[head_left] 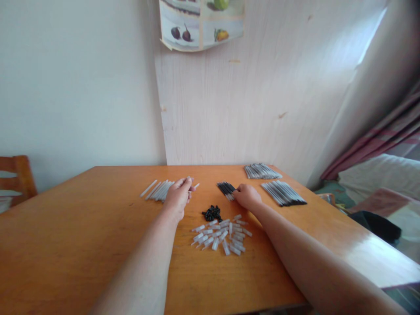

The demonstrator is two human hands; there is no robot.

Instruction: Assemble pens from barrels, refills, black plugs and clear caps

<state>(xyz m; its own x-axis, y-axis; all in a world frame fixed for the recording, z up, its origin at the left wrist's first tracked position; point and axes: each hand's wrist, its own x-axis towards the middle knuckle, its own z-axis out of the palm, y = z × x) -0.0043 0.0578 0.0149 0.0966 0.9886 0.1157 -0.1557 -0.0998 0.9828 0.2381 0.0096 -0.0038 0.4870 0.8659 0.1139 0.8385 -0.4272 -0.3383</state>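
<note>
My left hand (pixel 180 192) is closed around a thin white pen barrel (pixel 197 186), whose end pokes out to the right of the fingers. Just left of that hand lies a row of white pen barrels (pixel 160 191), partly covered by it. My right hand (pixel 246 195) has its fingers curled down at the right end of a row of black pen refills (pixel 225 190) with pale tips. Whatever its fingertips pinch is hidden. Between the forearms sit a small heap of black plugs (pixel 212 213) and a scattered pile of translucent caps (pixel 225 234).
Two stacks of grey pens lie at the right, a nearer one (pixel 284 193) and a farther one (pixel 262 171) by the wall. The wooden table (pixel 65 236) meets a wall with a fruit poster (pixel 201 26). A chair (pixel 22 175) stands at left, a bed (pixel 377 183) at right.
</note>
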